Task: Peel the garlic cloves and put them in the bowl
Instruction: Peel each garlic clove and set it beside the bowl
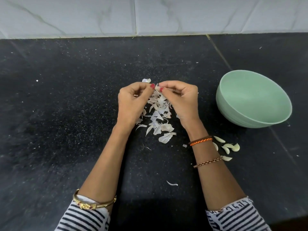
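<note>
A heap of papery garlic skins (158,117) is spread on the dark speckled counter (66,114), directly beneath and between the two hands and trailing toward the wrists. One stray skin fragment (146,80) is seen just beyond the fingertips, another sliver (172,183) between the forearms. The green bowl (253,99) is set to the right of the right hand (181,100), near but apart; its visible interior looks empty. Peeled cloves (229,148) are scattered on the counter beside the right wrist, below the bowl — none inside it. A pale tiled wall (150,15) is seen beyond the hands.

One clove of that group is partly covered by the right forearm, near the orange thread band (200,141) and chain bracelet (208,162). A gold bangle (93,202) is worn on the left forearm above a striped sleeve (83,217).

The garlic clove (157,88) being worked is mostly hidden — only a small pale tip shows between the fingertips. The left hand (133,102) and right hand are brought together, thumbs and forefingers pinched on that clove from either side, remaining fingers curled inward. Whether skin remains on it cannot be told.
</note>
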